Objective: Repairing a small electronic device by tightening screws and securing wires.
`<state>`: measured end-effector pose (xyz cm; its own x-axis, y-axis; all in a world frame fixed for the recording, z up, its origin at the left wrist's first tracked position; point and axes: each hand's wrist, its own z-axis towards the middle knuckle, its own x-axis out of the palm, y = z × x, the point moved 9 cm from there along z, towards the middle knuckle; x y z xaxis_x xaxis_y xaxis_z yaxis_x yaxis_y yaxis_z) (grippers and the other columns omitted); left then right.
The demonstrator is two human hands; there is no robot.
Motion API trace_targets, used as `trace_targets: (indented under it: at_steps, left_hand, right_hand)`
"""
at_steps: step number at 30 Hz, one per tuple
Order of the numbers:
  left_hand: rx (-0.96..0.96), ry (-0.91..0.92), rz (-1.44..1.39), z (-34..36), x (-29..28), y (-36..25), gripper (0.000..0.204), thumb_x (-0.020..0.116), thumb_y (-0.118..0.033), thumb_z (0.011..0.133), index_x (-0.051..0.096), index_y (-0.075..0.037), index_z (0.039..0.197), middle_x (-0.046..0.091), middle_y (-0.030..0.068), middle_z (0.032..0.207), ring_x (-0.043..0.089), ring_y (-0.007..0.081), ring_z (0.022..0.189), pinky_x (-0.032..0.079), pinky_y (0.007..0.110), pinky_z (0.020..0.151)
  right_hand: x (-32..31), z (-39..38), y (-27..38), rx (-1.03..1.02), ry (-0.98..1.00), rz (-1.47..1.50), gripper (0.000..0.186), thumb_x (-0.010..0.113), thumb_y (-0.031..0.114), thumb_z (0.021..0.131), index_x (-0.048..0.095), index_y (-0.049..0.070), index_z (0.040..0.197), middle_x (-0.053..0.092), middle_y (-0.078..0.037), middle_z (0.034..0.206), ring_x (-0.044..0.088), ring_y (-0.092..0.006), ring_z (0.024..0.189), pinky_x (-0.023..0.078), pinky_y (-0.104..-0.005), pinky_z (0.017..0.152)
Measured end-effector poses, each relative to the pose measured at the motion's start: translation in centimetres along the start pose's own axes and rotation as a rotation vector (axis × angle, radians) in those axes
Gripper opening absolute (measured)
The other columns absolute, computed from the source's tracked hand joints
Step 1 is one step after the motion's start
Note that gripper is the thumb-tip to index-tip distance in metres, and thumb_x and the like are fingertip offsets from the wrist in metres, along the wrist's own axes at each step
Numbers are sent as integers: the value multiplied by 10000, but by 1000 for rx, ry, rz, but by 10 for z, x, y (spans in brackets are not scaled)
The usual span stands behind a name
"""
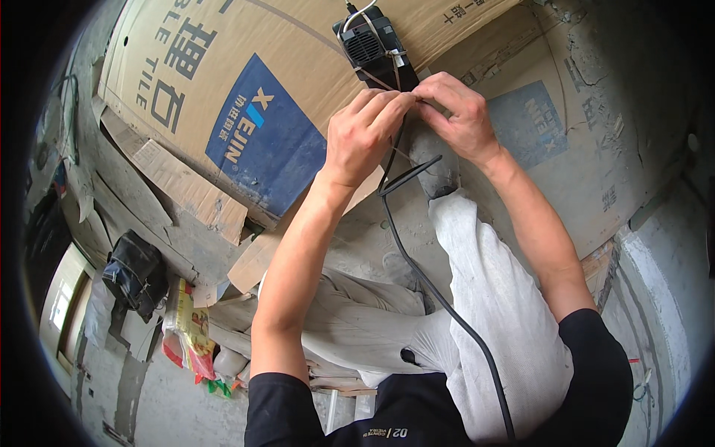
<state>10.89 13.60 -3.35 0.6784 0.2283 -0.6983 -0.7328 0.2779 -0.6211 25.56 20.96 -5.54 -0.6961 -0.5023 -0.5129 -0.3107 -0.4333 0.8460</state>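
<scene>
A black box-shaped device (370, 46) with a round vent grille rests on the large cardboard at the top of the view. Around it runs a thin brown cord (377, 80), which comes down to my fingers. My left hand (366, 134) is closed in a pinch on this cord, just below the device. Fingertip to fingertip with it, my right hand (460, 119) also pinches at the cord; the exact spot is partly hidden by my fingers. Beneath my hands passes a black cable (428, 277), looped once and trailing down over my leg.
Printed cardboard (298, 89) covers the surface ahead, with torn strips (190, 186) at its left. A black bag (135, 274) and a colourful plastic sack (188, 324) lie on the left. My shoe (437, 167) stands close under my hands. A concrete ledge (659, 290) runs along the right.
</scene>
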Motion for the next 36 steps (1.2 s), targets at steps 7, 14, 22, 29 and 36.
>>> trace_targets:
  at_steps: [7,14,22,29,36]
  left_hand:
    - [-43,-32,24,-2,-4,3,322,832,-27,899,806,-129,1204,767,10,1053,771,214,919,639,363,724]
    - [-38,-92,57,-6,-2,2,296,837,-39,902,805,-128,1183,742,28,1057,770,217,901,630,369,711]
    - [-62,-109,67,-9,-2,7,283,839,-51,914,790,-133,1180,730,33,1041,776,223,885,631,368,710]
    - [-72,-106,-8,-7,-5,6,280,870,19,952,807,-100,1197,783,65,1044,799,255,864,644,368,715]
    - [-45,-80,-71,-8,-6,7,379,812,30,926,827,-113,1276,862,71,1241,853,262,1013,689,369,824]
  right_hand:
    - [1,0,-1,35,-14,60,194,852,25,973,812,63,1159,798,-90,1108,794,-297,1021,639,-401,885]
    - [0,12,-18,200,65,166,160,819,137,1068,840,46,1197,797,-101,1067,784,-253,983,621,-369,884]
    - [1,30,-3,119,198,122,184,799,95,1078,847,57,1251,785,-101,1052,770,-243,938,611,-371,842]
    - [0,27,3,142,190,59,90,784,71,1044,758,20,1115,742,-96,1014,773,-247,889,625,-394,814]
    - [-9,24,10,184,121,-11,122,779,65,954,716,31,1052,749,-102,968,775,-264,775,624,-408,719]
